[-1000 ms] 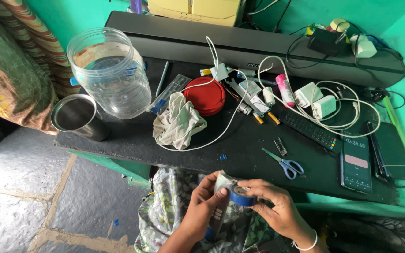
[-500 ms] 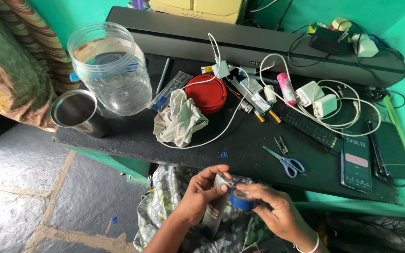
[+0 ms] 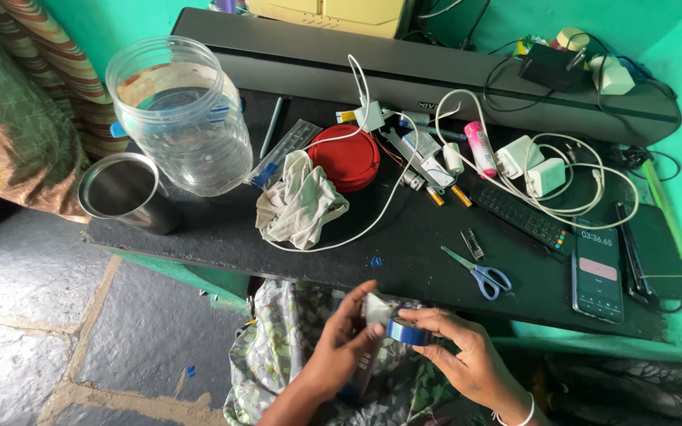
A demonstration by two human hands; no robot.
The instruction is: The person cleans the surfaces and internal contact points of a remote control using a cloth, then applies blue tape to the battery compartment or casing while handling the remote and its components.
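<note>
The left hand (image 3: 339, 347) and the right hand (image 3: 467, 359) meet low down, just below the front edge of the black worktop (image 3: 222, 229). Both hands are closed around 1 small thing: a blue roll of tape (image 3: 409, 332). The right hand grips the roll with its fingers on top. The left hand pinches a small pale piece (image 3: 375, 308) that touches the roll on its left side. It is too small to tell what the pale piece is. Under the hands lies a flowered cloth (image 3: 274, 355).

Other things are best found from the red round lid (image 3: 346, 158) on the worktop. A crumpled white rag (image 3: 300, 203) lies just beside the lid, to its lower left. A big clear plastic jar (image 3: 183, 114) stands to the left of the lid, and a shiny steel cup (image 3: 124, 192) sits farther left, past the jar. Scissors with blue handles (image 3: 479, 272) lie to the lower right of the lid, near the hands. A phone with a lit screen (image 3: 597, 264) lies far to the right of the lid. 2 white plug chargers (image 3: 532, 166) with white wires sit to the right of the lid, and a black remote (image 3: 522, 217) lies just below them.
</note>
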